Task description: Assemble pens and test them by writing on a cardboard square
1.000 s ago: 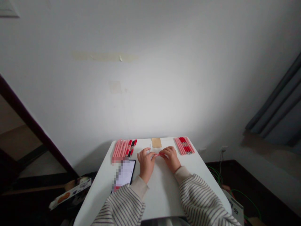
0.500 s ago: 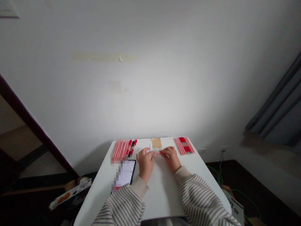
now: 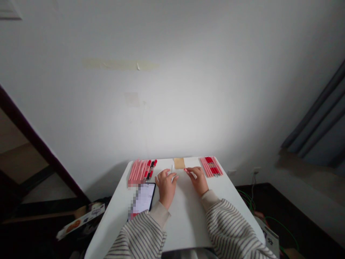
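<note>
Frankly, the small parts are hard to read: the hands sit far down the view and what they hold is tiny. The right hand [image 3: 198,180] pinches a short pink piece with a red tip [image 3: 186,170] between its fingertips, lifted just off the white table [image 3: 183,216]; its full shape is hidden by the fingers. The left hand [image 3: 165,184] rests curled on the table, fingers drawn in, touching a thin white stick [image 3: 172,169] — whether it actually grips that stick I cannot tell. Two hands, two striped sleeves, both cut off at the bottom edge.

Two batches of slim pink tubes lie at the far edge: the left batch [image 3: 138,169], with a few red-and-black pieces beside it, and the right batch [image 3: 211,166], with red pieces on top. The tubes blur together, so no exact count. Between the batches lies one flat tan square [image 3: 179,163]. One dark-framed phone [image 3: 144,198] lies by the left wrist, its screen blurred out.
</note>
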The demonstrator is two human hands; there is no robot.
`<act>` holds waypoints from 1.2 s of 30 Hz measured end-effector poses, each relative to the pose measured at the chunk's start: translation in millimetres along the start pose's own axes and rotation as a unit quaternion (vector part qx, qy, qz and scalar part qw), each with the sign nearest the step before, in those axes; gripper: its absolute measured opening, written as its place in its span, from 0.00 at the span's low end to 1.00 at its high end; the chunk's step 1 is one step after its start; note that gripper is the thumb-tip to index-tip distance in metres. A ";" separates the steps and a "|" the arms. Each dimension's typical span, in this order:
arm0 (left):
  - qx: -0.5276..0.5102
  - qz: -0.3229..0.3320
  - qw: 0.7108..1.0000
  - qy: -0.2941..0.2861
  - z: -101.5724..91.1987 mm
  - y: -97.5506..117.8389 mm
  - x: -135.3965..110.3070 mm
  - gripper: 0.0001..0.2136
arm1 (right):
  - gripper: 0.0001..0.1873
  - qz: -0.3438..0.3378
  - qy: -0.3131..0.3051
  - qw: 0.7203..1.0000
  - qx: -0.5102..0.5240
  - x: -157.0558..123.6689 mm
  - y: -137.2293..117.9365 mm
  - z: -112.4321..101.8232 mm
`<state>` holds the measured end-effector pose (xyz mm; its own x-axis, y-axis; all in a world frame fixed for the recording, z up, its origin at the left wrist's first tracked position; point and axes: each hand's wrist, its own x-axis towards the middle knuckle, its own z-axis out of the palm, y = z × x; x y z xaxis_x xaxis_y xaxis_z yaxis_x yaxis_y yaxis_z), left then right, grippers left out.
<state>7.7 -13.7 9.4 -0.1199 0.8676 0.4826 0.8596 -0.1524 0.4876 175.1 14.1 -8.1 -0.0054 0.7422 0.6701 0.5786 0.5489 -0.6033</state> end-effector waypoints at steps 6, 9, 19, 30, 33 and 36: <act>0.000 -0.004 1.000 -0.001 0.0 -0.1 -0.5 0.08 | 0.12 -0.006 0.018 1.000 0.003 -0.1 -1.0 -0.3; 0.008 -0.006 1.000 0.000 -0.8 0.3 -0.6 0.08 | 0.11 -0.011 0.008 1.000 -0.006 0.0 -2.0 -1.3; 0.047 -0.017 0.999 0.005 -6.1 2.4 -1.3 0.08 | 0.09 -0.023 -0.042 0.996 -0.081 -1.4 -4.3 -1.4; 0.075 -0.023 0.997 -0.004 -10.7 4.3 -2.2 0.08 | 0.07 -0.018 -0.118 0.979 -0.163 -3.3 0.5 0.4; 0.085 -0.026 0.996 -0.010 -11.6 5.1 -2.1 0.08 | 0.08 -0.008 -0.142 0.975 -0.172 -2.3 -2.6 -0.5; 0.091 -0.027 0.995 -0.013 -12.3 5.7 -2.6 0.09 | 0.08 -0.002 -0.149 0.972 -0.179 -1.9 -4.3 -0.6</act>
<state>6.8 -22.6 19.8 -0.1582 0.8847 0.4385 0.9281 -0.0184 0.3718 173.1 10.0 -6.6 -0.2142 0.8481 0.4846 0.8243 0.4231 -0.3761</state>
